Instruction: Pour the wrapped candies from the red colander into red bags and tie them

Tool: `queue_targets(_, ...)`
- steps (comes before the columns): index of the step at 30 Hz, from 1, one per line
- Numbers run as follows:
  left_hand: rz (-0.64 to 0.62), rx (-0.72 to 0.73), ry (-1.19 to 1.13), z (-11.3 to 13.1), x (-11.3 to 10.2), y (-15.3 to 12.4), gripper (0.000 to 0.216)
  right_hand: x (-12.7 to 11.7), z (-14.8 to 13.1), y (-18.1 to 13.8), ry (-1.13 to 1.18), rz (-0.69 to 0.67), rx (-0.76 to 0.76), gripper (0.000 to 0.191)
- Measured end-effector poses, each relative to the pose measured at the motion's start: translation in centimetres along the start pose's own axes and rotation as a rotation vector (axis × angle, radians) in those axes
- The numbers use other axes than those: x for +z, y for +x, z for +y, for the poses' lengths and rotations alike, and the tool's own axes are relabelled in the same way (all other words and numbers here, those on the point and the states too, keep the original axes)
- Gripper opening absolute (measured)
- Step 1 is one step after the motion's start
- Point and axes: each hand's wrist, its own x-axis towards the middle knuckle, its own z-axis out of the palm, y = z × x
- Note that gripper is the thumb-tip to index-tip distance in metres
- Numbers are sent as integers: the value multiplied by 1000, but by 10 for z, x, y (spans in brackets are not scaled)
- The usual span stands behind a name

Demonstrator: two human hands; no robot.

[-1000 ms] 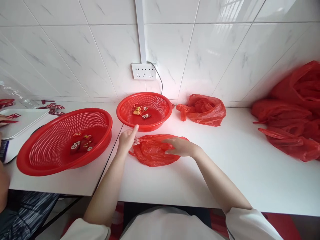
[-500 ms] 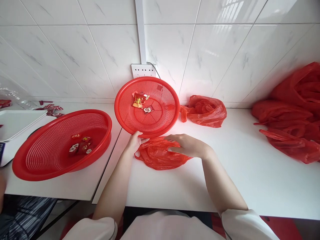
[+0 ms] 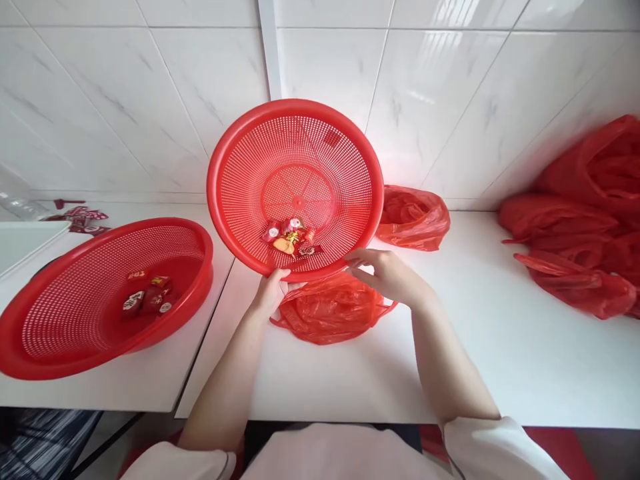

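Note:
A red mesh plastic basket [image 3: 300, 187] is tipped steeply toward me, with several small wrapped snacks [image 3: 287, 239] gathered at its low side. My left hand [image 3: 273, 291] grips its lower left rim, thumb in front; the other fingers are partly hidden by the rim and bag. Beneath that rim, a red plastic bag [image 3: 327, 313] lies on the white table with its mouth facing the basket. My right hand [image 3: 387, 277] is at the bag's upper right edge, beside the rim, fingers bent and seemingly pinching the film.
Another red basket [image 3: 110, 300] holding several wrapped snacks leans on the left table [image 3: 135, 380]. A red bag [image 3: 415, 217] sits behind on the right; a pile of red bags [image 3: 575, 227] fills the far right. A tiled wall [image 3: 330, 73] stands behind. Someone's patterned clothing [image 3: 45, 443] shows lower left.
The basket has come closer and tipped further toward me, and its snacks have slid down to the low rim. My right hand's fingers have curled in at the bag's edge. The view has shifted slightly.

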Motion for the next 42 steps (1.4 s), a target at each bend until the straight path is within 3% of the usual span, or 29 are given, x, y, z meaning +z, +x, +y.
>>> queue_targets(4, -1, -20, 33, -2, 0, -1, 25, 24, -3, 13, -79, 105, -75, 27)
queue_targets(8, -75, -68, 68, -12, 2, -3, 38, 53, 3, 23, -169, 21, -94, 43)
queue_targets(12, -89, -93, 84, -23, 5, -5, 37, 69, 11, 26, -214, -69, -39, 59)
queue_targets(18, -74, -54, 52, -23, 3, -1, 35, 57, 11, 20, -90, -198, -52, 64)
queue_targets(23, -25, -18, 47, -21, -3, 5, 33, 48, 7, 20, 31, -148, -120, 40)
queue_targets(29, -1, -28, 46, -20, -3, 7, 33, 37, 6, 18, 201, -122, -6, 43)
queue_targets(37, -8, 5, 51, -20, -5, 7, 26, 33, 8, 19, 746, -214, 142, 39)
queue_targets(42, -16, 12, 43, -22, -9, 8, 27, 30, 2, 18, 887, -190, 152, 36)
